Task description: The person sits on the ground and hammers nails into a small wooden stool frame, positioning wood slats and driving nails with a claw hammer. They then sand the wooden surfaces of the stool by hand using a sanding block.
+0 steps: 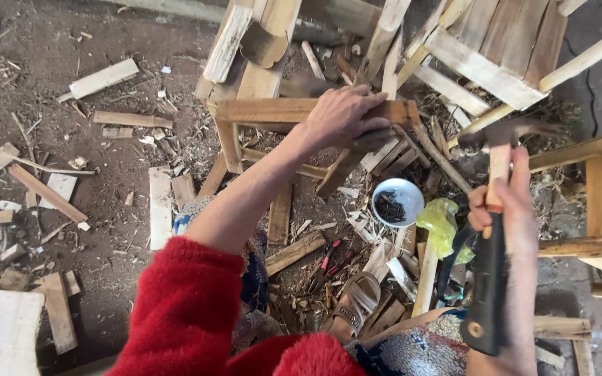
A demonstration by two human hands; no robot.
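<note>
Dirt workshop floor littered with offcuts and shavings. Unfinished pale wooden frame of jointed slats (294,111) sits at 12 o'clock; joints partly assembled, nailing appears unfinished. Your left hand (343,115) presses flat on top rail. Your right hand (506,209), at 3 o'clock, grips wood-and-black-handled claw hammer (496,230), raised. White bowl of dark nails (397,202) lies between.

A fuzzy red sleeve (189,306) covers the left upper arm, pushed above the elbow, leaving the forearm and left hand (343,115) bare. Below the hands show patterned blue-and-cream trousers (423,345) and a tan strapped sandal (357,299).
</note>
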